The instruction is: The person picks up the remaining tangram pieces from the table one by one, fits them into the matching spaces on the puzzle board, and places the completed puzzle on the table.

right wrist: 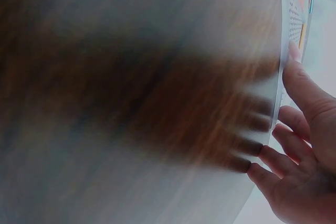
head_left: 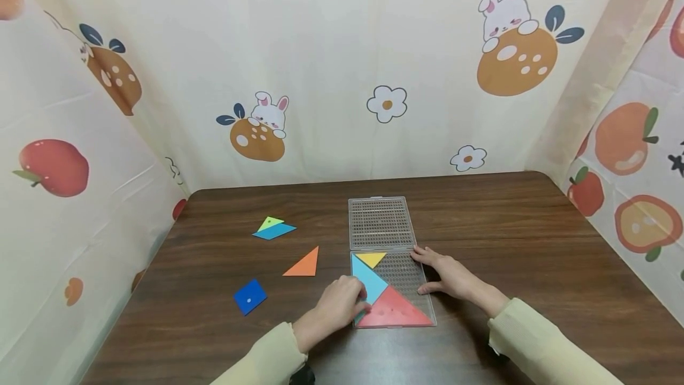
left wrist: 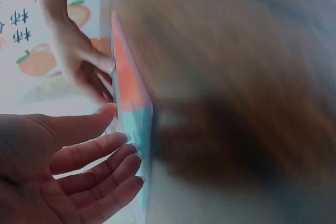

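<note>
A clear plastic case (head_left: 410, 272) lies unfolded on the table, its dotted lid (head_left: 380, 223) flat at the far side. Inside the near half are tangram pieces: a yellow triangle (head_left: 371, 259), a large light blue triangle (head_left: 367, 277) and a large red triangle (head_left: 394, 309). My left hand (head_left: 340, 300) is at the case's left edge, fingertips touching light blue in the left wrist view, with a gap between thumb and fingers. The hand partly covers the lower-left corner. My right hand (head_left: 451, 275) rests along the right edge, thumb on the rim and fingers extended (right wrist: 286, 158).
Left of the case lie an orange triangle (head_left: 304, 263), a dark blue square (head_left: 250, 297), and a blue parallelogram (head_left: 274, 231) against a small green triangle (head_left: 269, 223). The brown wooden table (head_left: 481, 218) meets a printed curtain (head_left: 331, 135) at the back and sides.
</note>
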{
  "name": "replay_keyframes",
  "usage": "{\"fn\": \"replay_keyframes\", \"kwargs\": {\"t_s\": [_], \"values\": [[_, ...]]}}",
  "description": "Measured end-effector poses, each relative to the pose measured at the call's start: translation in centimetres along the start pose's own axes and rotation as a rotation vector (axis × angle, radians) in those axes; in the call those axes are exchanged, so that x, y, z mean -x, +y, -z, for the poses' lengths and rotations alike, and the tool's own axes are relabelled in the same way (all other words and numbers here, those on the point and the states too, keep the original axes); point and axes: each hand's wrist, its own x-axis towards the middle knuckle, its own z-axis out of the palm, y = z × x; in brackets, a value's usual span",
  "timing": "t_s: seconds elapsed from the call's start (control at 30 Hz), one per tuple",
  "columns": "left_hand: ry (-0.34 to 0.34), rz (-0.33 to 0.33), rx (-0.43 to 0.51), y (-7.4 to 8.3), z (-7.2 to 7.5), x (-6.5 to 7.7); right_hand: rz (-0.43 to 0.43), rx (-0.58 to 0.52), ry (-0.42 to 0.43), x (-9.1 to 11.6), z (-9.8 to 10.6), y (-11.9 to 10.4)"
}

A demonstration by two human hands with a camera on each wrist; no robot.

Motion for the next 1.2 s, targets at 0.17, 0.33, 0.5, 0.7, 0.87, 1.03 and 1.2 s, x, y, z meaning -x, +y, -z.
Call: {"fn": "replay_keyframes", "kwargs": {"t_s": [0.17, 0.33, 0.5, 0.7, 0.87, 1.03, 1.2], "values": [[0.014, 0.029, 0.022, -1.5, 1.1, 0.2, 0.001, -0.003, 0.000, 0.0, 0.1, -0.1], [0.089, 0.038, 0.014, -3.5, 2.0, 0.3, 0.006, -0.005, -0.003, 0.0, 0.1, -0.1], [0.172, 0.069, -0.015, -5.4, 3.0, 0.1, 0.007, -0.006, -0.003, 0.0, 0.1, -0.1], [0.233, 0.151, -0.060, -7.7, 4.4, -0.3, -0.004, -0.018, -0.009, 0.1, 0.0, -0.1], [0.198, 0.254, -0.060, -9.6, 5.5, -0.7, 0.014, -0.014, -0.001, 0.0, -0.1, 0.0], [0.171, 0.307, -0.055, -11.4, 6.3, -0.9, 0.020, -0.010, 0.000, 0.1, 0.0, -0.1], [0.173, 0.337, -0.071, -13.1, 6.8, -1.0, 0.016, -0.011, 0.000, 0.1, 0.0, -0.1]]}}
